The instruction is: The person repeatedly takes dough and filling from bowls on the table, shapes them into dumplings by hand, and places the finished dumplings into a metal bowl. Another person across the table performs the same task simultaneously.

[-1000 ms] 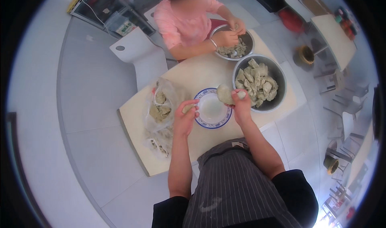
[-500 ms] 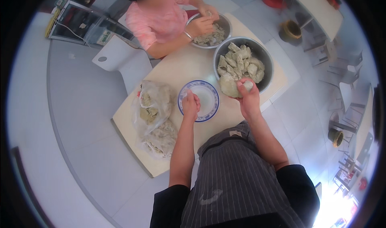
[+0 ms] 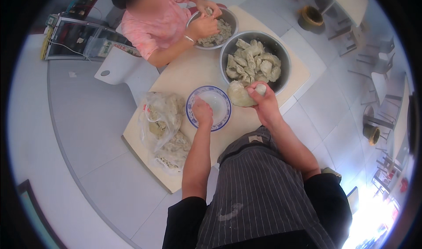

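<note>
My right hand (image 3: 265, 100) grips a pale green, flattish vegetable piece (image 3: 239, 94) at the near rim of a big steel bowl (image 3: 287, 69). A rounded whitish end of what it holds shows by the thumb. Similar pale green chunks (image 3: 252, 61) are heaped in that bowl. My left hand (image 3: 202, 112) is over a white dish with a blue patterned rim (image 3: 223, 125). Its fingers look curled together, slightly blurred, and whatever may be in them is hidden. The dish seems to contain a clear liquid.
Clear plastic bags (image 3: 163, 126) of greenish pieces lie left of the dish on the cream table (image 3: 187, 76). Across it, a person in a pink top (image 3: 154, 27) works with both hands over a smaller steel bowl (image 3: 233, 28). A white chair (image 3: 116, 71) stands at the left.
The whole view has shifted, moving the table and bowls slightly left in the picture. My right hand still holds the vegetable piece; my left hand stays over the dish, its fingers less visible.
</note>
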A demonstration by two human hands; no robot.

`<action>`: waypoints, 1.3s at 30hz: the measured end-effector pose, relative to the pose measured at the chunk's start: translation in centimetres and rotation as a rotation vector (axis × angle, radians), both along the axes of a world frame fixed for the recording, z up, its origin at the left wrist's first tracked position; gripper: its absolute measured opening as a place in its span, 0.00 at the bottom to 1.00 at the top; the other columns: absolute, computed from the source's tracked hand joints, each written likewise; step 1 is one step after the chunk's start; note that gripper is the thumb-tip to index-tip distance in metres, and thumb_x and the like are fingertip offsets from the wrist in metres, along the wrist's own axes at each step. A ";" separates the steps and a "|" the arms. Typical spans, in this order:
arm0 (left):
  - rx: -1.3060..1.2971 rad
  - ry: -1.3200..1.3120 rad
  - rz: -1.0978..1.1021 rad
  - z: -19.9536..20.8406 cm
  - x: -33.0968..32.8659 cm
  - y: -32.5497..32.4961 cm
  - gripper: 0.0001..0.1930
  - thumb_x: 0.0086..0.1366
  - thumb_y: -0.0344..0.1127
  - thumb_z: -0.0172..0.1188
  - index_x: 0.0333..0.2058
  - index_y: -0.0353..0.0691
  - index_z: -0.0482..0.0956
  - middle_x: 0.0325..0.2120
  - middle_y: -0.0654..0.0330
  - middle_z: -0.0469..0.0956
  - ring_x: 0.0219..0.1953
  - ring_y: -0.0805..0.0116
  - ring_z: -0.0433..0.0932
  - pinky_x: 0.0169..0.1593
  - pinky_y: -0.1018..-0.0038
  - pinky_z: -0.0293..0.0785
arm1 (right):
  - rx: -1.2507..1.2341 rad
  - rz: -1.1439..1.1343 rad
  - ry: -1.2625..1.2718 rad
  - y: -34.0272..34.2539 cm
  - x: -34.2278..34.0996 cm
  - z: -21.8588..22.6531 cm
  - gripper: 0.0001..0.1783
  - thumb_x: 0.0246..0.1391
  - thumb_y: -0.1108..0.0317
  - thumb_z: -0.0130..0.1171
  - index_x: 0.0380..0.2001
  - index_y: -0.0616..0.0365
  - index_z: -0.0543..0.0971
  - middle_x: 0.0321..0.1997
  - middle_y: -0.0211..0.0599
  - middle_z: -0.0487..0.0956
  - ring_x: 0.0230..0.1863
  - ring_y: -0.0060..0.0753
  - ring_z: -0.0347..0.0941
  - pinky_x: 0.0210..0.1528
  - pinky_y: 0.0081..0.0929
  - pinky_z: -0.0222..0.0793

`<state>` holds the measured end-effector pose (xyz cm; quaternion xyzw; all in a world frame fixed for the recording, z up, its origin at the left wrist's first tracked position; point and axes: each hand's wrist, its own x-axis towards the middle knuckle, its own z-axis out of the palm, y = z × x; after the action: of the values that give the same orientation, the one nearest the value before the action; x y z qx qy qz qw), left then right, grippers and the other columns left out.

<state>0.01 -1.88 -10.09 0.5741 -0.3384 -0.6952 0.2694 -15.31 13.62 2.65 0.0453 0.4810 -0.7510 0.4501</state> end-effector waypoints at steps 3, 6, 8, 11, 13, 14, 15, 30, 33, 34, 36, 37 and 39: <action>0.048 -0.026 0.073 0.7 -1.1 0.4 0.21 0.70 0.52 0.42 0.18 0.51 0.61 0.08 0.69 0.58 0.06 0.71 0.55 0.09 0.76 0.49 | 0.008 0.006 0.003 0.2 -0.1 -0.7 0.06 0.55 0.72 0.58 0.35 0.52 0.72 0.35 0.27 0.74 0.36 0.23 0.72 0.32 0.27 0.74; 0.141 -0.009 0.128 1.2 -1.6 0.4 0.21 0.69 0.52 0.43 0.18 0.51 0.62 0.08 0.69 0.58 0.06 0.71 0.55 0.09 0.75 0.49 | 0.027 0.020 0.013 0.4 -0.2 -0.8 0.06 0.55 0.73 0.58 0.34 0.51 0.72 0.34 0.26 0.73 0.35 0.21 0.72 0.32 0.25 0.73; 0.128 -0.022 0.158 0.0 -1.3 0.0 0.21 0.68 0.53 0.43 0.18 0.51 0.62 0.08 0.68 0.58 0.06 0.71 0.54 0.09 0.75 0.49 | 0.038 0.038 0.017 0.3 -0.2 -0.8 0.06 0.55 0.73 0.58 0.34 0.51 0.72 0.34 0.26 0.74 0.34 0.21 0.72 0.31 0.24 0.73; 0.137 0.006 0.179 -0.9 -0.9 -0.4 0.20 0.67 0.54 0.44 0.18 0.52 0.63 0.08 0.68 0.59 0.06 0.70 0.54 0.09 0.75 0.49 | 0.053 0.054 0.017 0.5 -0.2 -1.4 0.06 0.55 0.73 0.58 0.34 0.51 0.72 0.34 0.26 0.75 0.34 0.21 0.72 0.31 0.23 0.71; 0.151 0.021 0.181 -1.1 -0.8 -0.5 0.20 0.67 0.54 0.44 0.19 0.52 0.63 0.08 0.68 0.58 0.06 0.70 0.54 0.09 0.75 0.48 | 0.055 0.059 0.008 0.7 -0.2 -1.6 0.06 0.55 0.73 0.58 0.34 0.51 0.72 0.34 0.27 0.75 0.34 0.21 0.72 0.31 0.23 0.70; 0.157 0.020 0.180 -1.1 -0.8 -0.6 0.20 0.68 0.53 0.43 0.19 0.52 0.63 0.08 0.68 0.58 0.06 0.70 0.54 0.09 0.75 0.48 | 0.061 0.059 0.002 0.8 -0.2 -1.6 0.06 0.55 0.73 0.58 0.34 0.51 0.72 0.35 0.27 0.76 0.34 0.21 0.72 0.31 0.23 0.70; 0.164 0.018 0.180 -1.0 -0.8 -0.6 0.20 0.68 0.53 0.43 0.19 0.52 0.63 0.08 0.68 0.58 0.06 0.70 0.54 0.09 0.75 0.48 | 0.067 0.059 -0.004 0.8 -0.2 -1.6 0.06 0.55 0.73 0.58 0.34 0.51 0.72 0.35 0.28 0.76 0.34 0.21 0.72 0.31 0.23 0.69; 0.010 0.141 -0.334 3.3 1.9 -0.5 0.08 0.65 0.26 0.53 0.42 0.32 0.72 0.24 0.62 0.72 0.23 0.74 0.72 0.23 0.82 0.68 | 0.113 0.106 -0.016 0.9 0.2 -1.8 0.06 0.55 0.71 0.59 0.33 0.49 0.72 0.39 0.28 0.76 0.39 0.23 0.71 0.34 0.25 0.68; 0.024 0.168 -0.374 3.6 2.7 -0.7 0.08 0.66 0.30 0.52 0.40 0.32 0.73 0.21 0.63 0.70 0.16 0.77 0.67 0.16 0.82 0.60 | 0.114 0.118 -0.014 1.0 0.1 -1.7 0.06 0.55 0.72 0.58 0.33 0.49 0.72 0.39 0.28 0.76 0.40 0.23 0.71 0.35 0.25 0.68; 0.033 0.141 -0.354 3.6 2.8 -0.6 0.08 0.67 0.33 0.51 0.38 0.32 0.73 0.19 0.64 0.69 0.14 0.77 0.64 0.14 0.82 0.57 | 0.115 0.126 -0.016 1.0 0.1 -1.7 0.06 0.55 0.72 0.58 0.33 0.49 0.72 0.39 0.29 0.76 0.40 0.23 0.71 0.36 0.25 0.68; 0.052 0.086 -0.314 3.5 2.8 -0.4 0.12 0.69 0.38 0.50 0.34 0.34 0.73 0.15 0.65 0.66 0.10 0.79 0.59 0.11 0.81 0.51 | 0.088 0.119 0.001 1.0 0.2 -2.2 0.06 0.55 0.73 0.58 0.33 0.50 0.72 0.39 0.29 0.76 0.40 0.23 0.70 0.37 0.25 0.68; 0.059 0.092 -0.288 3.4 2.9 -0.3 0.14 0.69 0.40 0.49 0.31 0.35 0.72 0.13 0.66 0.64 0.09 0.78 0.58 0.10 0.81 0.50 | 0.078 0.116 0.007 1.1 0.4 -2.3 0.06 0.55 0.74 0.58 0.33 0.50 0.72 0.39 0.29 0.76 0.40 0.23 0.70 0.37 0.25 0.69; 0.074 0.101 -0.237 3.0 2.7 -0.2 0.18 0.70 0.44 0.46 0.25 0.38 0.69 0.10 0.67 0.60 0.07 0.78 0.56 0.09 0.80 0.48 | 0.077 0.126 0.021 1.2 0.4 -2.1 0.06 0.54 0.74 0.58 0.33 0.50 0.73 0.39 0.29 0.76 0.40 0.23 0.70 0.38 0.25 0.69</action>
<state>2.73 -2.09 -7.07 0.5038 -0.3639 -0.7622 0.1809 -14.91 14.78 0.52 0.0244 0.5162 -0.7026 0.4892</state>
